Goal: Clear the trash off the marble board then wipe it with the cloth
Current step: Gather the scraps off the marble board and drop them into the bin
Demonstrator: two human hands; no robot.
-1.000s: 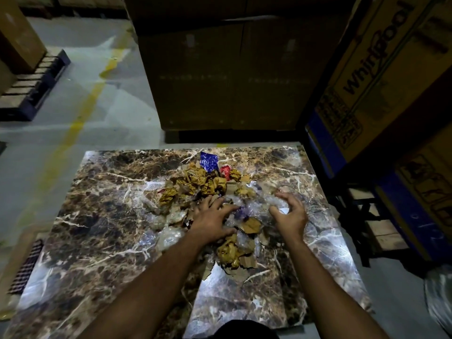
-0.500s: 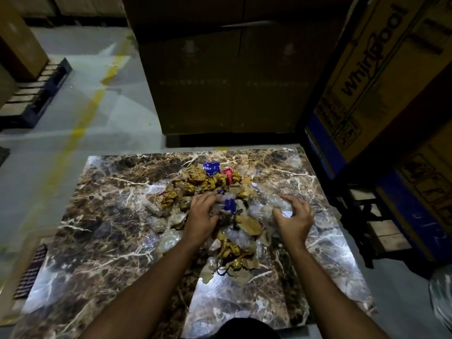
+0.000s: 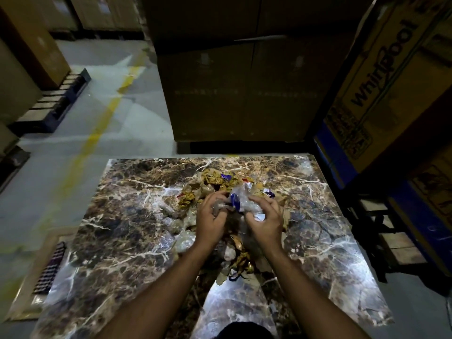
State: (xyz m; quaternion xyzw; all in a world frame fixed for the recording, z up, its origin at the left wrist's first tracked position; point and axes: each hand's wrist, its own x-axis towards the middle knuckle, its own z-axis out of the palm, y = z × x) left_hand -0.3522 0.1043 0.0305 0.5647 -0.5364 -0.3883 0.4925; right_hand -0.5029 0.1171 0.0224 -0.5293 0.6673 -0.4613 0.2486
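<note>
Still early, by my reading: the brown, white-veined polished marble board [image 3: 117, 231] carries a loose heap of crumpled trash [image 3: 195, 199], gold and brown wrappers mixed with clear plastic film and a few blue and red scraps, lying along the board's middle from near its far edge down toward the near edge. My left hand [image 3: 211, 220] and right hand [image 3: 265, 222] are both over the centre of that heap, close together, fingers curled inward around a wad of clear plastic with a blue scrap [image 3: 241, 203] bunched between them; each hand grips part of that wad rather than lying flat. I judge this as the gathering step, with the clearing only begun, since wrappers lie beyond the hands toward the far edge, more film sits to the left of my left wrist, and a trail of gold pieces [image 3: 241, 261] runs below the hands toward the near edge. The left side and both near corners of the board show bare stone with glare. A dark checked piece, possibly the cloth [image 3: 50, 269], lies off the board's left edge on the floor, untouched; I cannot be sure of it. Wiping is all still to do.
</note>
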